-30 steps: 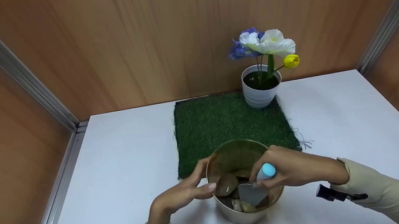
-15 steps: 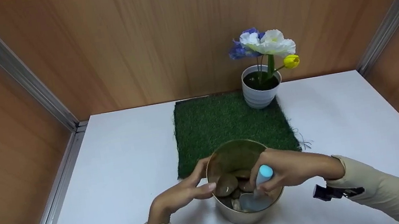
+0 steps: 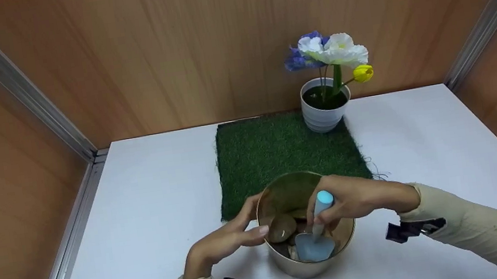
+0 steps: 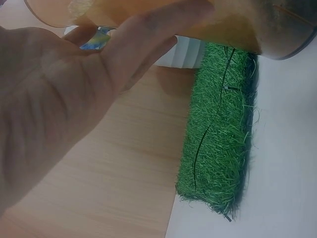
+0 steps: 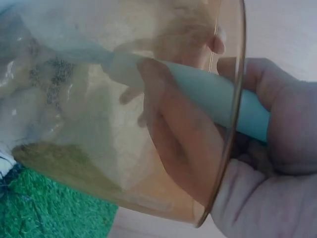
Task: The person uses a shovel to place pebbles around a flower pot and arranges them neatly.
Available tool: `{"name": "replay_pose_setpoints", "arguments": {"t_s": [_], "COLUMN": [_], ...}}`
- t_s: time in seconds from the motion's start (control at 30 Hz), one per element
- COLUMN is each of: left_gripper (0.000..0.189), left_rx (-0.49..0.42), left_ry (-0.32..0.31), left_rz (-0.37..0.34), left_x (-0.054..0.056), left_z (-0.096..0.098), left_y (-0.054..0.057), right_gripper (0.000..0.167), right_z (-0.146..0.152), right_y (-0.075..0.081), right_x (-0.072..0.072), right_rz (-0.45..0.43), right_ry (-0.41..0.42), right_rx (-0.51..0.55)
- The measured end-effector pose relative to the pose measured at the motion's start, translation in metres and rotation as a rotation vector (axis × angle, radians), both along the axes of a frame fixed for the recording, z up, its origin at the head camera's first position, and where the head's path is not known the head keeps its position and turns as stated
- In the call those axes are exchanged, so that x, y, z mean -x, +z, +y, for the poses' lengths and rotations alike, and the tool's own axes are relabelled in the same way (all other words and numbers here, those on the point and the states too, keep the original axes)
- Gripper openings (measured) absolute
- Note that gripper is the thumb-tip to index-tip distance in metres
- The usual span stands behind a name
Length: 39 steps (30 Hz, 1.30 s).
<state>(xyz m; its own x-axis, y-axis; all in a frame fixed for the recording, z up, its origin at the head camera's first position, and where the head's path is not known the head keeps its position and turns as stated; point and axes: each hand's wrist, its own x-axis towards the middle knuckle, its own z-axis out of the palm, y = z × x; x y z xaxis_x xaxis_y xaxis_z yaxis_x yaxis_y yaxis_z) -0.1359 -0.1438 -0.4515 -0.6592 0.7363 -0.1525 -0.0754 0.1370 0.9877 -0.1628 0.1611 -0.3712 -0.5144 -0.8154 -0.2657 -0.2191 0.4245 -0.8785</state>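
Note:
A see-through amber container with several smooth stones at its bottom stands near the front of the white table. My right hand reaches over its rim and grips the pale blue handle of a small trowel, whose flat blade lies low inside, next to the stones. In the right wrist view the trowel shows partly through the tinted wall, and some fingers are behind that wall. My left hand touches the container's left side, thumb near the rim; the left wrist view shows its fingers fairly straight along the wall.
Behind the container lies a green artificial-grass mat. At its back right corner stands a ribbed white flowerpot with purple, white and yellow flowers. Wood panels enclose the table at the back and sides.
My right hand has shifted slightly left and upward in view, and the trowel's handle has tilted so that more of it and the blade shows. My left hand keeps its place.

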Motion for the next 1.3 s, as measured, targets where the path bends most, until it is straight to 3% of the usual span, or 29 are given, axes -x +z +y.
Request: {"name": "replay_pose_setpoints", "arguments": {"t_s": [0.13, 0.4, 0.8, 1.3], "left_gripper": [0.082, 0.080, 0.080, 0.081], "left_rx": [0.006, -0.006, -0.005, 0.005], "left_ry": [0.000, -0.006, -0.003, 0.010], "left_rz": [0.004, -0.003, -0.009, 0.003], "left_x": [0.000, -0.001, 0.000, -0.001], "left_z": [0.000, 0.000, -0.001, 0.000], "left_y": [0.000, -0.002, -0.001, -0.001], "right_gripper": [0.016, 0.018, 0.018, 0.020], "right_z": [0.002, 0.002, 0.005, 0.014], "right_y": [0.000, -0.002, 0.001, 0.000], "right_x": [0.002, 0.001, 0.005, 0.007], "right_rz": [-0.024, -0.033, -0.090, -0.153], "right_ry": [-0.024, 0.008, -0.081, -0.156], "right_rx": [0.011, 0.018, 0.023, 0.109]}}
